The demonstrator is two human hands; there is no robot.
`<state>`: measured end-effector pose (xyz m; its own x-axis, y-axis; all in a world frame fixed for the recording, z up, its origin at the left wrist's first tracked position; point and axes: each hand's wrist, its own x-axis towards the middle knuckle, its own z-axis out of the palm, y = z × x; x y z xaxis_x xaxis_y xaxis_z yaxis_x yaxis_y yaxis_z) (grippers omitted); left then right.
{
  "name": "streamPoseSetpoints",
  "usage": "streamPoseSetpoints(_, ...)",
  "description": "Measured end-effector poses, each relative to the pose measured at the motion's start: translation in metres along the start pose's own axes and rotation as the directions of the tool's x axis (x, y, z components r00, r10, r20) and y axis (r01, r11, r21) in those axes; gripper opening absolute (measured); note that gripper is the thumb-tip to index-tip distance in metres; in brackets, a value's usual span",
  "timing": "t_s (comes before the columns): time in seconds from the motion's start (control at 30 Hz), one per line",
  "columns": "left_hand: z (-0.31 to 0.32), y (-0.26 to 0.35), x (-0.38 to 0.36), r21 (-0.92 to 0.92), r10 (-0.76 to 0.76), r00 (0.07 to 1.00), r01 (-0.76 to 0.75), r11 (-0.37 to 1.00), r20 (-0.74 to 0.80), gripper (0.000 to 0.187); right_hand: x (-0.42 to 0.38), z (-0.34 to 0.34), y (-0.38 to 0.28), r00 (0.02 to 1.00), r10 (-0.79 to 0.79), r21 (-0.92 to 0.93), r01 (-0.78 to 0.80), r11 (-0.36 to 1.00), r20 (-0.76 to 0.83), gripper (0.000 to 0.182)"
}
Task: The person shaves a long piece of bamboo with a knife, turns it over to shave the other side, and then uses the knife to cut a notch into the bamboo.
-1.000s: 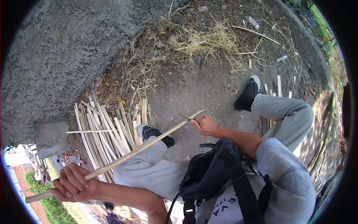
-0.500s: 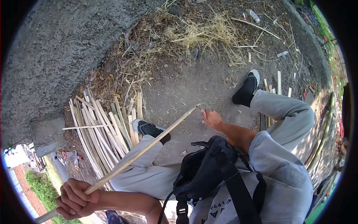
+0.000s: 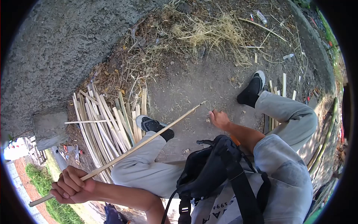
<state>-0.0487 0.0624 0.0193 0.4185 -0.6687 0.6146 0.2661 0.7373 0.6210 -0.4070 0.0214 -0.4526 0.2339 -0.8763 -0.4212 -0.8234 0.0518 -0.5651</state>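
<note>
One long bamboo strip (image 3: 123,155) is being gripped near its lower end by the left hand (image 3: 71,184), whose fingers are curled tightly around it; the strip is being held slanting up across the left knee, its thin tip ending above the bare dirt ground (image 3: 194,86) in the middle of the view. A second ago the right hand (image 3: 220,119) was being kept at that tip, pinching it; now it is being drawn away from the tip, off the strip altogether, and lowered toward the ground, so the strip is being carried by one hand only. This is being read as the working of that tip being broken off or finished. Whether the right hand's fingers are spread or closed on something small cannot be told, since only its back is shown. Counted: two hands, two dark shoes, one at the left foot (image 3: 154,128) and one at the right (image 3: 251,89), one black bag (image 3: 209,173) hanging at the chest, and one pile of split bamboo slats (image 3: 104,128) lying fanned by the wall at the ground's left edge, its slats too many and too overlapped to be numbered.
</note>
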Motion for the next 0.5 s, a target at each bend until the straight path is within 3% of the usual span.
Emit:
streamPoseSetpoints(0.13,0.002,-0.002,0.000,-0.023,0.006,1.000,-0.005,1.000,0.021,0.045,0.000,-0.003,0.006,0.999,0.040,-0.030,-0.041,0.999,-0.029,0.047)
streamPoseSetpoints(0.27,0.004,-0.005,-0.002,0.092,0.079,0.990,-0.069,0.993,-0.117,0.045,-0.005,-0.008,0.009,1.000,-0.027,-0.048,0.027,0.998,-0.001,0.047)
streamPoseSetpoints(0.37,0.002,-0.002,-0.001,-0.015,0.007,1.000,-0.007,1.000,0.000,0.045,-0.005,0.002,0.026,1.000,0.008,-0.062,-0.010,0.998,-0.019,0.047)
streamPoseSetpoints(0.5,0.002,-0.003,-0.003,0.126,0.079,0.991,-0.065,0.990,-0.109,0.045,-0.009,-0.009,0.025,1.000,0.016,-0.023,-0.017,1.000,-0.015,0.044)
